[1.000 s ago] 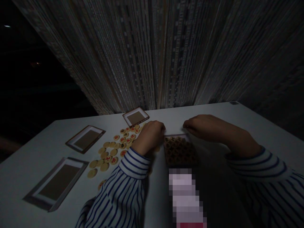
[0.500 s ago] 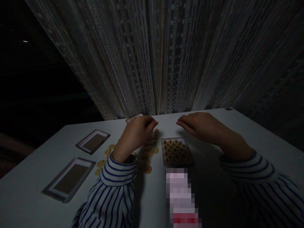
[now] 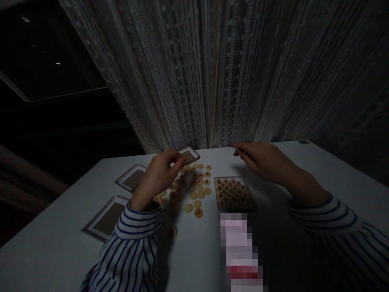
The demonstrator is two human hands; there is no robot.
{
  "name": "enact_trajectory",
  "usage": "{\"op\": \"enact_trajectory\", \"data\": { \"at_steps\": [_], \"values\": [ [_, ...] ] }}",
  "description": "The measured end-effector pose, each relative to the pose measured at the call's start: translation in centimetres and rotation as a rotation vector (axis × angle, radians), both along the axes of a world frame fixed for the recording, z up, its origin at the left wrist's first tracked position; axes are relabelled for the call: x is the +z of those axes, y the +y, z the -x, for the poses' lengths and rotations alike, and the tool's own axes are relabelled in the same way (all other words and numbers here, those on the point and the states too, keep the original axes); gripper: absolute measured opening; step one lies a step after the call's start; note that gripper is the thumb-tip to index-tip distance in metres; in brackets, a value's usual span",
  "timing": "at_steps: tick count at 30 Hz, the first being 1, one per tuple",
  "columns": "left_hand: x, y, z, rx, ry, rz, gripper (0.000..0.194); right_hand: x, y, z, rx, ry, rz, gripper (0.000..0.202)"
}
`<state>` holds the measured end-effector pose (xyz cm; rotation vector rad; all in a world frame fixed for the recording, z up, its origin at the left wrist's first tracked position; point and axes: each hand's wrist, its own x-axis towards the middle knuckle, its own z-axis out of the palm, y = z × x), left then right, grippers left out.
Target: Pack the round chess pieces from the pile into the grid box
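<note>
My left hand [image 3: 159, 170] hovers over loose xiangqi pieces [image 3: 199, 187], its thumb and forefinger curled close together. Whatever lies between those fingertips is too dark to make out. The round wooden pieces are scattered around and under it, some showing red characters, others dark ones or plain backs. My right hand [image 3: 259, 160] is held above the table beyond a clear square box [image 3: 253, 206], forefinger stretched out and thumb a little apart, no piece visible in it. Rows of pieces with dark characters fill much of that box, leaving a gap near its back right.
Two framed flat trays or lids [image 3: 131, 167] lie at the left of the white table [image 3: 60, 227], and another [image 3: 194, 153] at the back. A blurred-out pale and red item [image 3: 238, 247] is in front of the box. A curtain [image 3: 209, 81] hangs behind.
My left hand has drawn back leftward, uncovering more of the pieces and the back tray. My right forefinger has lifted and straightened away from the thumb. The view has shifted slightly left.
</note>
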<state>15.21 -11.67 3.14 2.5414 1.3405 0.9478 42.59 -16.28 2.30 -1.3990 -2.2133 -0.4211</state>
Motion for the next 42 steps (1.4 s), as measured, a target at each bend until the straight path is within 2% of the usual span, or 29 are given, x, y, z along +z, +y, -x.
{"op": "enact_trajectory", "data": {
  "at_steps": [5, 11, 14, 19, 30, 36, 42],
  "values": [
    [-0.2, 0.2, 2.1, 0.038, -0.049, 0.049, 0.028, 0.1, -0.3, 0.4, 0.019, 0.089, -0.021, 0.031],
    [0.5, 0.7, 4.7, 0.074, -0.132, 0.107, 0.029, 0.2, -0.5, 1.2, 0.056, 0.131, -0.009, 0.031],
    [0.5, 1.2, 6.0, 0.07, -0.173, 0.143, 0.028, -0.3, 0.4, 1.9, 0.072, 0.127, 0.051, 0.031],
    [-0.2, 2.4, 7.3, 0.06, -0.166, 0.156, 0.029, -1.3, 2.4, 3.6, 0.087, -0.02, 0.173, 0.031],
    [-3.2, 5.5, 7.8, 0.099, 0.084, 0.221, 0.029, -1.5, 6.0, 8.7, 0.1, -0.22, 0.311, 0.031],
    [-6.1, 6.8, 8.2, 0.119, 0.023, 0.306, 0.035, -1.5, 8.3, 11.8, 0.124, -0.266, 0.349, 0.031],
    [-8.5, 8.0, 8.2, 0.121, -0.015, 0.369, 0.038, -2.6, 11.1, 15.1, 0.134, -0.319, 0.409, 0.027]
  ]
}}
